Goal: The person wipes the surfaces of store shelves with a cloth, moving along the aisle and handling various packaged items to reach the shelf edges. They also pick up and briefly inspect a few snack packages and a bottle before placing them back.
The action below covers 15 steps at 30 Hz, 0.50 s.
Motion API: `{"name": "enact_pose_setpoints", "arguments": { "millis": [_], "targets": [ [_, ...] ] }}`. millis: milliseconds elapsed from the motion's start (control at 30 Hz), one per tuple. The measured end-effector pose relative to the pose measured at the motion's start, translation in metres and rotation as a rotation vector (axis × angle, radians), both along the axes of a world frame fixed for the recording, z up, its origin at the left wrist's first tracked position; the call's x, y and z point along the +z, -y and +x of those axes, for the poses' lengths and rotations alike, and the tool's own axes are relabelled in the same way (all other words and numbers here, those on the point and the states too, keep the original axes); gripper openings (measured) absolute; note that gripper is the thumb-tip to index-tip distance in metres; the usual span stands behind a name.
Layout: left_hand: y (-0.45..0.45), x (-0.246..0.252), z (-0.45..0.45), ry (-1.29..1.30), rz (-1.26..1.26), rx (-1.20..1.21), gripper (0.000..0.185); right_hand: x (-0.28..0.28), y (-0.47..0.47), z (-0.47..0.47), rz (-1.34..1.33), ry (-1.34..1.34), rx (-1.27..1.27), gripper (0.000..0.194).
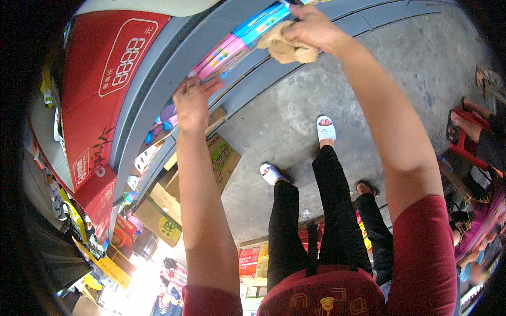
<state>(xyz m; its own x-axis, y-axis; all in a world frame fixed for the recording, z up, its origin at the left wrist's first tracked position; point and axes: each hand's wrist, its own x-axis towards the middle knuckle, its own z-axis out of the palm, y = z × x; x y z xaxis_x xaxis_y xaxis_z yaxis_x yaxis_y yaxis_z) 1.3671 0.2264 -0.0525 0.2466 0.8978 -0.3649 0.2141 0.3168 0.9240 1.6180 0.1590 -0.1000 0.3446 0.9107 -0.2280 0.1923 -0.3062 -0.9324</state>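
Observation:
My left hand (196, 98) is at the lower end of a row of colourful packs on a grey metal shelf (174, 39). Its fingers are slightly blurred and spread beside a pink pack (221, 57); whether they touch it is unclear. A blue pack (263, 23) lies against the pink one, farther up the row. My right hand (312, 29) grips a crumpled tan cloth (288, 43) under its palm, while its fingertips reach the upper end of the blue pack.
Open cardboard boxes (225, 158) stand on the floor below the shelf at left. A red printed panel (114, 55) rises beside the shelf. White slippers are on my feet (326, 128). Another person's foot (365, 187) is close behind; more people sit at right by a red stool (466, 146).

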Motion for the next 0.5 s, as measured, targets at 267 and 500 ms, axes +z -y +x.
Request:
{"name": "enact_pose_setpoints", "arguments": {
  "millis": [267, 500],
  "targets": [
    [-0.006, -0.016, -0.039, 0.093, 0.103, 0.02, 0.016, 0.015, -0.014, -0.037, 0.006, -0.023, -0.013, 0.046],
    [0.002, 0.0, -0.042, 0.18, 0.033, 0.039, 0.022, 0.036, -0.014, -0.05, -0.079, 0.003, 0.095, 0.063]
  ]
}}
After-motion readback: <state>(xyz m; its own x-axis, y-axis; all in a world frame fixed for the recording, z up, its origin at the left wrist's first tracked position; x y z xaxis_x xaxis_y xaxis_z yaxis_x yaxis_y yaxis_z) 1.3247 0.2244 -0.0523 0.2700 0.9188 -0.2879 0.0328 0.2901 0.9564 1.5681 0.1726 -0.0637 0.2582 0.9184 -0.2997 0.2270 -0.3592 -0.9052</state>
